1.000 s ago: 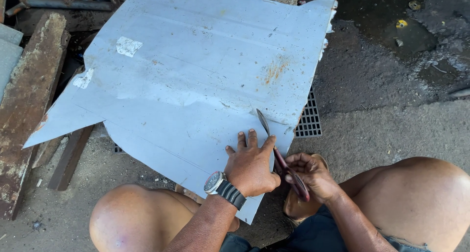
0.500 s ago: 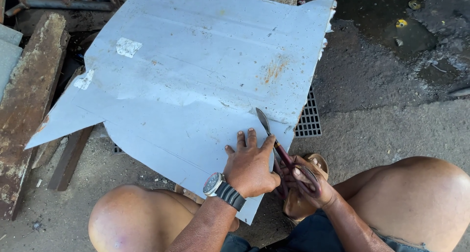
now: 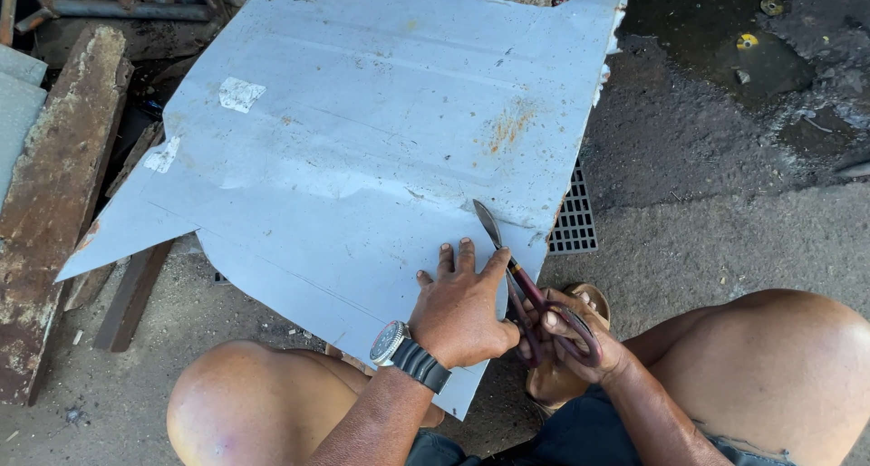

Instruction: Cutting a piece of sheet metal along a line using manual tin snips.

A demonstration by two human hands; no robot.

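A large grey metal sheet [image 3: 362,149] with rust spots lies on the ground in front of my knees. My left hand [image 3: 462,307], with a watch on the wrist, presses flat on the sheet's near right corner, fingers spread. My right hand [image 3: 571,339] grips the dark red handles of metal shears [image 3: 521,285]. The shears' blades sit on the sheet near its right edge, tips pointing away from me, just right of my left fingers.
A rusty steel beam [image 3: 50,203] and wooden battens lie at the left. A metal drain grate [image 3: 573,221] shows under the sheet's right edge. Wet dark ground [image 3: 752,76] with puddles is at the upper right. My bare knees frame the bottom.
The shears' handles have drawn together slightly and the blades have crept a little forward along the sheet. My left hand stays pressed in place.
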